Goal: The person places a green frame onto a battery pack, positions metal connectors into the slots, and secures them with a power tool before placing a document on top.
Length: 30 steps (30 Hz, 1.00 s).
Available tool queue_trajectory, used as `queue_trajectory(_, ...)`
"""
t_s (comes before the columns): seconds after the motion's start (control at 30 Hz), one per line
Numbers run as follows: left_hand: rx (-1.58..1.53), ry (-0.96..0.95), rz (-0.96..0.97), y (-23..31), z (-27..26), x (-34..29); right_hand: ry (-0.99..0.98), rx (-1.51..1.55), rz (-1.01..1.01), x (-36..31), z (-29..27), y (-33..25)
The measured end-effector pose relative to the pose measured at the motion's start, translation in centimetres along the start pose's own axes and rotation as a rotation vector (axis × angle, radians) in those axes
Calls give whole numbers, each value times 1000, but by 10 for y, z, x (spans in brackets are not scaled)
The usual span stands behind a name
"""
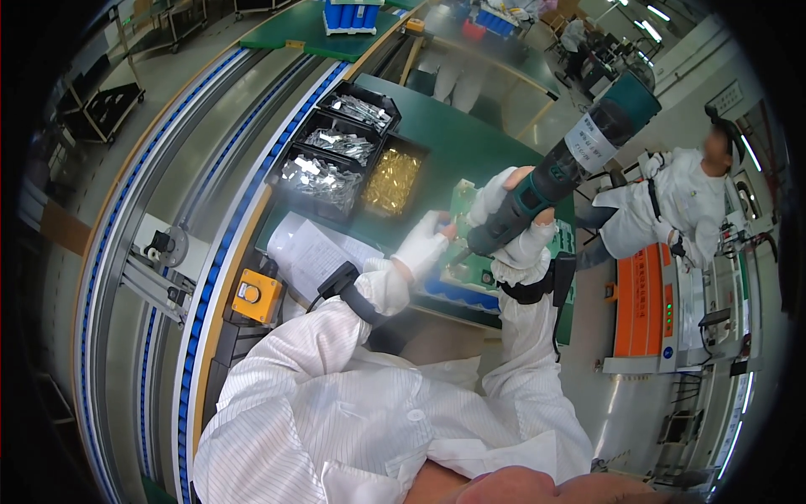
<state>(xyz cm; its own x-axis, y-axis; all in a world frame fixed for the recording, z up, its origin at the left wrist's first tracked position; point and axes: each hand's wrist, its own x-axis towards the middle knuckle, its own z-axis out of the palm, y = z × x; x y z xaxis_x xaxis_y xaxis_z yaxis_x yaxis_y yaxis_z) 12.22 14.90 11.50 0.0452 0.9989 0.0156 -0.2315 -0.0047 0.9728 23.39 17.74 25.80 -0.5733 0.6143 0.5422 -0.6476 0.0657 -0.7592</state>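
My right hand point(497, 195), in a white glove with bare fingertips, is wrapped around a dark teal and black cordless power screwdriver point(537, 186). The tool slants down to the left, its narrow front end over a pale green plate point(464, 195) on a block with blue sides point(460, 296). Beside that front end is my left hand point(422, 245), gloved likewise. Its fingers are drawn together at the plate; whatever they pinch is too small to make out. The screwdriver's body hides part of the plate and of my right hand.
Black bins point(321, 179) of flat silver metal pieces and a box of small brass-coloured parts point(392, 182) stand left on the green table point(445, 139). Nearer lie paper sheets point(312, 259) and a yellow button box point(257, 296). A roller conveyor point(189, 336) runs along the left; a co-worker point(672, 197) stands right.
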Motion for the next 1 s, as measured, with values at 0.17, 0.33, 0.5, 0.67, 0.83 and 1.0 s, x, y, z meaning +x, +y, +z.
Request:
queue_trajectory(0.17,26,4,17,11,-3,-2,-32,11,-13,3,5,-6)
queue_trajectory(0.33,389,253,301,9,-29,-10,170,107,-135,14,38,-2)
queue_trajectory(0.5,-49,-17,288,90,-15,-40,343,-222,197,12,23,9)
queue_trajectory(0.67,-23,91,-70,59,-18,-51,383,-840,174,0,-8,26)
queue_trajectory(0.83,395,146,-224,-7,-47,-41,741,-768,241,-13,-39,13)
queue_trajectory(1.0,866,231,-65,-23,-40,-43,789,-1094,56,-17,-62,29)
